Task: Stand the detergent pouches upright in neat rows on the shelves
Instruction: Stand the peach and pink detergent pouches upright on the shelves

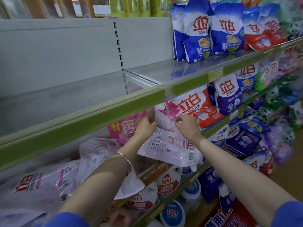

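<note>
shelf edge (82,110) hiding pink pouch (164,117), both hands gripping

I see a pale pink pouch (164,118) standing nearly upright under the green shelf edge (98,110). Another pink pouch (124,128) stands left of it; a clear-white one (170,149) lies tilted below.

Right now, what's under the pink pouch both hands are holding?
Under the pink pouch, a pale pouch lies flat, back side up, overhanging the shelf edge. Whatever is beneath that one is hidden.
</note>
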`<state>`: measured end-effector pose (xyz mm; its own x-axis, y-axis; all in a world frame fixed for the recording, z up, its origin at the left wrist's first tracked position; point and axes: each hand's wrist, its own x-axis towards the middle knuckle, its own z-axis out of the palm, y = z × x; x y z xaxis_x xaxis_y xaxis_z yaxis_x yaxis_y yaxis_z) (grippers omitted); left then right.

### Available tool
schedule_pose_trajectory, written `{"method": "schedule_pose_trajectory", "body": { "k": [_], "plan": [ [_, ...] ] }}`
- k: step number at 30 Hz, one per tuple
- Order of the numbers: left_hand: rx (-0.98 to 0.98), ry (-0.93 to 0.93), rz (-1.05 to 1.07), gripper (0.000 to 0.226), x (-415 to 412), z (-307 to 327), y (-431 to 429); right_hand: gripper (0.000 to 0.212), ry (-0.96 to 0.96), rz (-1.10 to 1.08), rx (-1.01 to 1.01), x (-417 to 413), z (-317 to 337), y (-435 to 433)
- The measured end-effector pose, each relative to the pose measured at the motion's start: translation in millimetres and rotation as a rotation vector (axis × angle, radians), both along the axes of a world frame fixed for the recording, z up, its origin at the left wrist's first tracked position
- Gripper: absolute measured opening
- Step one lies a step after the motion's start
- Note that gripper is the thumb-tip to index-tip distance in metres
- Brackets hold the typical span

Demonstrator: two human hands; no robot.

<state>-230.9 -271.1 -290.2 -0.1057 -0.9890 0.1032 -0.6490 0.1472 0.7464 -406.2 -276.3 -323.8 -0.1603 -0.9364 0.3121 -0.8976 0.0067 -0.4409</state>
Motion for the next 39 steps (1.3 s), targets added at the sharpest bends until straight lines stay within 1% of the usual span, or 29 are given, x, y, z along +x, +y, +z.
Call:
{"method": "schedule_pose_trajectory", "body": {
  "k": [3,5,8,11,13,15,21,24,26,30,33,34,35,36,39],
  "plan": [
    [0.003,0.022,0.068,0.027,-17.7,-2.6,-27.0,0.018,0.018,0.008,0.010,-18.4,-1.8,-27.1],
    [0.035,0.083,0.112,0.026,-32.3,-6.2,-44.2,0.019,0.051,0.037,0.027,-30.1,-4.0,-45.0],
    [0.136,0.158,0.189,0.026,-55.7,-9.7,-66.3,0.031,0.024,0.117,0.084,-47.9,-12.4,-76.6],
    [0.170,0.148,0.221,0.029,-74.5,-19.1,-88.3,0.047,0.001,0.196,0.183,-58.3,-22.5,-103.3],
    [0.190,0.141,0.248,0.029,-84.7,-26.0,-97.6,0.051,-0.032,0.223,0.256,-64.2,-30.0,-118.1],
    [0.209,0.142,0.267,0.028,-90.9,-34.0,-105.1,0.051,-0.076,0.238,0.316,-69.2,-36.4,-129.5],
    [0.361,0.332,0.374,0.026,-96.8,-40.8,-120.5,0.043,-0.268,0.249,0.426,-81.4,-46.2,-154.2],
    [0.379,0.382,0.375,0.029,-89.5,-45.7,-119.3,0.045,-0.377,0.232,0.466,-83.3,-50.1,-157.4],
    [0.389,0.443,0.389,0.031,-87.2,-50.4,-114.1,0.041,-0.452,0.230,0.468,-81.5,-54.2,-158.1],
    [0.349,0.632,0.427,0.034,-91.3,-56.0,-99.1,0.034,-0.637,0.199,0.450,-73.5,-57.7,-153.4],
    [0.288,0.824,0.432,0.037,-94.0,-59.6,-86.5,0.028,-0.784,0.235,0.499,-69.8,-56.4,-150.5],
    [0.265,0.854,0.426,0.035,-94.5,-62.0,-83.0,0.029,-0.823,0.250,0.522,-68.2,-56.3,-149.7],
    [0.234,0.838,0.424,0.033,-94.6,-64.5,-79.9,0.032,-0.820,0.256,0.537,-66.2,-55.8,-148.4],
    [0.190,0.770,0.425,0.030,-93.8,-65.8,-77.3,0.035,-0.777,0.263,0.523,-63.6,-55.7,-147.4],
    [0.071,0.453,0.434,0.029,-88.4,-68.2,-70.5,0.040,-0.538,0.203,0.343,-59.1,-50.1,-138.0]
  ]
}}
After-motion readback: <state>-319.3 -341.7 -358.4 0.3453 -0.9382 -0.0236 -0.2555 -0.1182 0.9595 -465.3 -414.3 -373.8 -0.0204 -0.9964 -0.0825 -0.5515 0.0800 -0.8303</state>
